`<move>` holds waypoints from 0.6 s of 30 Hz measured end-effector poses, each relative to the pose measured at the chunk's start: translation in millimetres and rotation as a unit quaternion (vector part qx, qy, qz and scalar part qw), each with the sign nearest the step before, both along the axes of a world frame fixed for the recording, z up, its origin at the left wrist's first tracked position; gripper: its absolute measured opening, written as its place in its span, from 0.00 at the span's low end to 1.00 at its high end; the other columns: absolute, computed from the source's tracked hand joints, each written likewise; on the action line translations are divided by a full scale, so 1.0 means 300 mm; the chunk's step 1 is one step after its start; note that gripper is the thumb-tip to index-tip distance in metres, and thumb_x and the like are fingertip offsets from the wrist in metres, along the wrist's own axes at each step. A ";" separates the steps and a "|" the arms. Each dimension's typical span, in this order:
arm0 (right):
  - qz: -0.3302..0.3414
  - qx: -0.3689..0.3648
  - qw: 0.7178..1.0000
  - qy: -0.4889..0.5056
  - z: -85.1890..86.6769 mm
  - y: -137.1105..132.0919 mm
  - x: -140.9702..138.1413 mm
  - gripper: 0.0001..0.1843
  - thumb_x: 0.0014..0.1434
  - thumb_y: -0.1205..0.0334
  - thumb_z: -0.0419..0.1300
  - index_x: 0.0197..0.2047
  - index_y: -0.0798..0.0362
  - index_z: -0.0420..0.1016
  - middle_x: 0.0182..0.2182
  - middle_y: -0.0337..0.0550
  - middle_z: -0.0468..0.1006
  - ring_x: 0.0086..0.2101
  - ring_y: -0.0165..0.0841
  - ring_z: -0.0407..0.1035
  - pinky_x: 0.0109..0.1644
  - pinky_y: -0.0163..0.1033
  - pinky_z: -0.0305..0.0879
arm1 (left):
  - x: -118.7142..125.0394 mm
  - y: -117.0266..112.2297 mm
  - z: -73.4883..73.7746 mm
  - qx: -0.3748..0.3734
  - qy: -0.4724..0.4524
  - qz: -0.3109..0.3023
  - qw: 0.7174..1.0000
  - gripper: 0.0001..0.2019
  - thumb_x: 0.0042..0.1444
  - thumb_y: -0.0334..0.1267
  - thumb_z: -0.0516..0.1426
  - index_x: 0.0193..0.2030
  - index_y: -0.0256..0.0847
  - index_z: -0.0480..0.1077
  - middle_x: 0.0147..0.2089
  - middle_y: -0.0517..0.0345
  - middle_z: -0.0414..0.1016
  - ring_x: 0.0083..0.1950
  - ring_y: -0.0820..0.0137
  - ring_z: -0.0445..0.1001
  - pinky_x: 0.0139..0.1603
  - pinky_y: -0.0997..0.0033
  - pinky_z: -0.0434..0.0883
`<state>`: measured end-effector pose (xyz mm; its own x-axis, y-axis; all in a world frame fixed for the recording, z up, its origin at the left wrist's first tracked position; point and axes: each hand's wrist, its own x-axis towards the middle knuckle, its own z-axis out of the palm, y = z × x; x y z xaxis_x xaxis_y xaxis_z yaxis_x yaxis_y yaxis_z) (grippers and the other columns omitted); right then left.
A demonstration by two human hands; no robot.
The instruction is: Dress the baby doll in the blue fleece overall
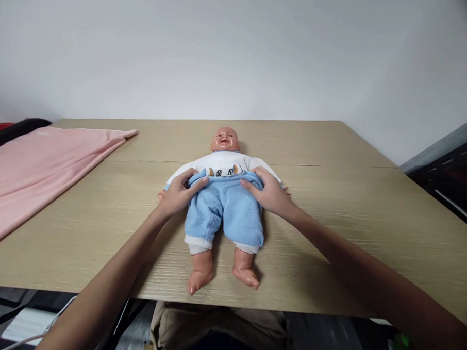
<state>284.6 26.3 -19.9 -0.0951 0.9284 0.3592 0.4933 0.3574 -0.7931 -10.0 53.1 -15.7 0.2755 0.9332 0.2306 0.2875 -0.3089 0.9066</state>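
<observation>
A baby doll (224, 139) lies on its back on the wooden table, head toward the wall and bare feet toward me. It wears a white top (222, 158) with a printed animal pattern and fuzzy light-blue pants (242, 222) with white cuffs. My left hand (181, 191) pinches the waistband at the doll's hip on the left side. On the other side, my right hand (270, 191) has its thumb over the same waistband and its fingers behind it. The waistband lies across the lower edge of the top's print.
A pink cloth (44, 172) is spread over the left part of the table (350, 242). Beside it is a black item (22, 129). A white wall stands behind the table, and a dark rack (446, 174) is at the right. A white box with a cable (28, 325) sits below the left edge.
</observation>
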 end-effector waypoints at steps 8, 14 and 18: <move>-0.044 -0.058 0.997 0.022 -0.035 0.128 -0.027 0.18 0.72 0.39 0.59 0.45 0.45 0.69 0.36 0.38 0.77 0.40 0.42 0.73 0.49 0.46 0.68 | 0.046 0.135 -0.034 -0.094 -0.060 -0.006 0.994 0.29 0.59 0.70 0.68 0.40 0.45 0.69 0.32 0.65 0.65 0.33 0.69 0.63 0.35 0.70 0.61; 0.031 -0.088 0.995 0.026 -0.060 0.125 0.045 0.20 0.69 0.38 0.63 0.43 0.47 0.78 0.44 0.43 0.84 0.48 0.45 0.77 0.57 0.48 0.72 | 0.013 0.161 -0.054 -0.104 -0.052 -0.075 0.990 0.26 0.63 0.67 0.66 0.39 0.43 0.73 0.38 0.60 0.73 0.40 0.64 0.69 0.45 0.66 0.68; 0.053 -0.111 0.992 0.013 -0.080 0.022 0.133 0.22 0.66 0.37 0.68 0.35 0.47 0.78 0.36 0.42 0.81 0.41 0.46 0.76 0.54 0.52 0.74 | -0.084 0.139 -0.059 -0.096 -0.020 -0.124 0.987 0.21 0.62 0.59 0.68 0.35 0.43 0.75 0.39 0.58 0.75 0.45 0.59 0.71 0.54 0.62 0.69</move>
<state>324.6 32.9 -44.0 -0.1909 0.9701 0.1501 0.4409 0.2214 -0.8698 -35.2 94.9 -33.4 0.4947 0.8661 0.0717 0.1870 -0.1867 0.9645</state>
